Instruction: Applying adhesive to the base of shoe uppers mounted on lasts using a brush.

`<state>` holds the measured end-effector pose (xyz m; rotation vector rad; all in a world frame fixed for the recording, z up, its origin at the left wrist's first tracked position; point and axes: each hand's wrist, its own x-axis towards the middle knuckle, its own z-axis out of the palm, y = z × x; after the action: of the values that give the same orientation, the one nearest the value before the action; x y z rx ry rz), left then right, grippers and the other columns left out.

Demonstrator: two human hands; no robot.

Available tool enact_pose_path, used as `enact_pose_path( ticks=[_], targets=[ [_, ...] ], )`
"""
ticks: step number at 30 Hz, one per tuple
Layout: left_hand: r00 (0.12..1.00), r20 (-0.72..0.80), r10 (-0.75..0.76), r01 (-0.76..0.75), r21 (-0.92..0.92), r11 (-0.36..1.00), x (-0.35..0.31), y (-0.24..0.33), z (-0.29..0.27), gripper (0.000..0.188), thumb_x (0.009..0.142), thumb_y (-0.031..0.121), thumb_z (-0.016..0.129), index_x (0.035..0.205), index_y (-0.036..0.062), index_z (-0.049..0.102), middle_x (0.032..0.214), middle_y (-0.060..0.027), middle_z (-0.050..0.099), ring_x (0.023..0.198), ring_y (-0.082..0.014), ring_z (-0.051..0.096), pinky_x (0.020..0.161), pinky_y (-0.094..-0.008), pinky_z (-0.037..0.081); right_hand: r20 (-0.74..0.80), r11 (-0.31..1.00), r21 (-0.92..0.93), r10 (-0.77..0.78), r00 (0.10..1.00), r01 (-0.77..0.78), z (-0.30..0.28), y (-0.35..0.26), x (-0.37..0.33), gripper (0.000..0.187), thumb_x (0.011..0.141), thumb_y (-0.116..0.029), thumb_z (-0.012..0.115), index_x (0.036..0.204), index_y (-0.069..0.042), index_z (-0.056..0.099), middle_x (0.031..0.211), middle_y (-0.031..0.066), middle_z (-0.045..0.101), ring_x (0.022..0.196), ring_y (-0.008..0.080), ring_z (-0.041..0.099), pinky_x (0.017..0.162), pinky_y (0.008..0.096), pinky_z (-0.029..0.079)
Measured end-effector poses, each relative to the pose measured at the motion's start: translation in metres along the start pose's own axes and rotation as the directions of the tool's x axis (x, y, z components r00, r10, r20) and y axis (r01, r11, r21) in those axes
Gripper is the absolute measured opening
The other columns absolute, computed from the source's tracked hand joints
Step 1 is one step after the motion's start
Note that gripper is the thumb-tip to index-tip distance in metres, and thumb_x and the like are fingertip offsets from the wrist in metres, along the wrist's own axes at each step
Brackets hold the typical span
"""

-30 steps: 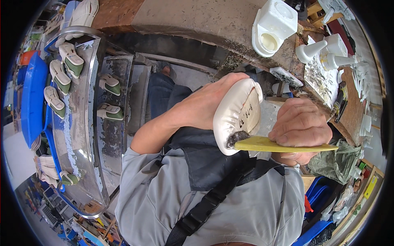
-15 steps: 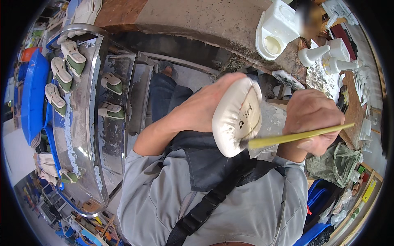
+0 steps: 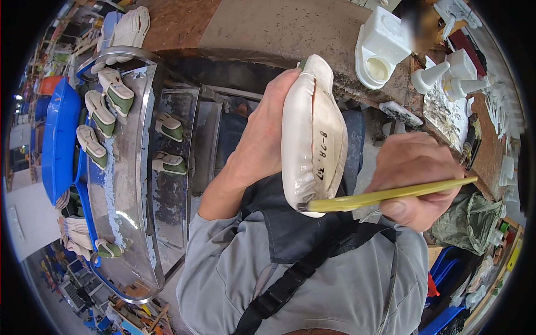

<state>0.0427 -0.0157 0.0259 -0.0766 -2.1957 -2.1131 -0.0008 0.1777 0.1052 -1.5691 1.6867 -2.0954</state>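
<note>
Beyond the shoe (image 3: 315, 134) lies the brown, dirt-speckled workbench (image 3: 251, 28); left of the shoe stands a scuffed, peeling metal rack (image 3: 127, 173). The shoe itself, between both hands with its bottom showing, is long, cream and rounded, glossy and puckered along the edge, flatter and marked with black writing inside. The left hand (image 3: 265, 128) curls around its left side, fingertips hidden. Right of the shoe, the right hand (image 3: 416, 167) closes round a flat yellow brush (image 3: 363, 200), its dark tip at the shoe's near end.
</note>
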Motion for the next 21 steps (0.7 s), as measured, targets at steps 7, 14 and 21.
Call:
enact_pose_path(
  ticks=[7, 14, 21],
  targets=[
    [0.998, -0.024, -0.058, 0.053, -0.151, 0.987, -0.005, -0.001, 0.002, 0.077, 0.062, 0.015, 0.077, 0.125, -0.0018, 0.037, 0.126, -0.0179, 0.040, 0.113, -0.0335, 0.046, 0.093, -0.0362, 0.041, -0.274, 0.917, -0.054, 0.368, 0.888, -0.396, -0.002, 0.014, 0.010, 0.014, 0.076, -0.006, 0.068, 0.085, 0.005, 0.065, 0.072, 0.0119, 0.064, 0.058, 0.0125, 0.059, 0.047, 0.0217, 0.044],
    [0.982, 0.054, 0.179, -0.172, -0.124, 0.977, -0.013, -0.025, -0.002, 0.080, 0.061, 0.016, 0.078, 0.127, 0.0004, 0.035, 0.122, -0.0108, 0.042, 0.108, -0.0204, 0.049, 0.091, -0.0303, 0.041, 0.029, 0.986, -0.066, -0.152, 0.988, 0.154, 0.016, 0.021, 0.012, 0.015, 0.074, -0.011, 0.070, 0.078, 0.003, 0.065, 0.066, 0.0118, 0.063, 0.054, 0.0172, 0.058, 0.042, 0.0239, 0.042],
    [0.969, 0.227, 0.098, 0.016, -0.455, 0.890, -0.010, -0.003, 0.004, 0.057, 0.071, 0.012, 0.062, 0.122, -0.0003, 0.041, 0.116, -0.0108, 0.049, 0.105, -0.0173, 0.052, 0.090, -0.0290, 0.042, 0.032, 0.880, -0.190, -0.438, 0.898, 0.436, 0.009, 0.021, 0.009, 0.015, 0.074, -0.013, 0.068, 0.081, 0.001, 0.065, 0.073, 0.0121, 0.064, 0.049, 0.0128, 0.054, 0.038, 0.0237, 0.038]
  ],
)
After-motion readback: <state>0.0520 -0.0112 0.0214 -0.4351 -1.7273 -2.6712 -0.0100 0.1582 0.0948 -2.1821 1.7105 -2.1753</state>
